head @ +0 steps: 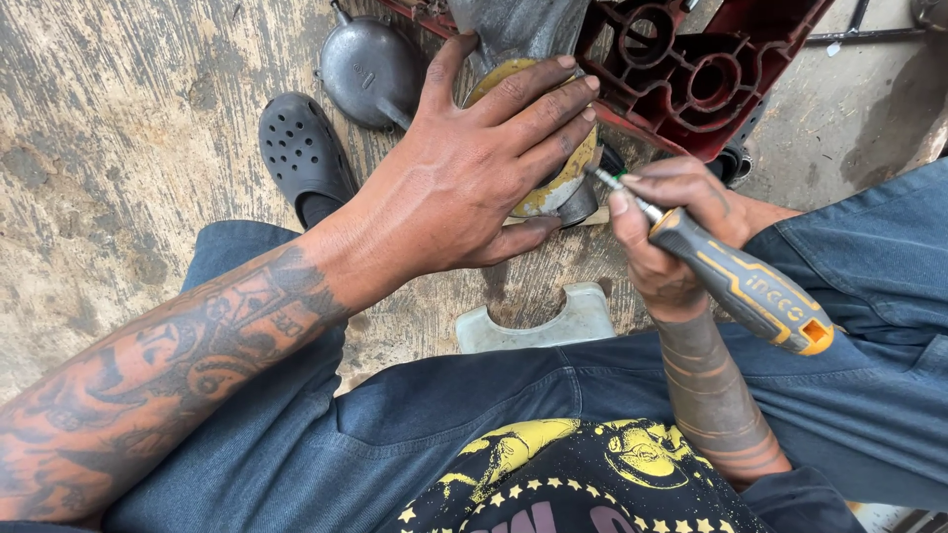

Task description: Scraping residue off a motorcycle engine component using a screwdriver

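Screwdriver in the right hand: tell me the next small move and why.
Probably ease the screwdriver tip into the fastener and turn. The right hand already aims it at the yellow and grey part, which the left hand presses steady.

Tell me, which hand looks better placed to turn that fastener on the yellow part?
The right hand, most likely: it already grips the screwdriver, tip aimed at the yellow part. The left hand lies spread flat over that part, steadying it.
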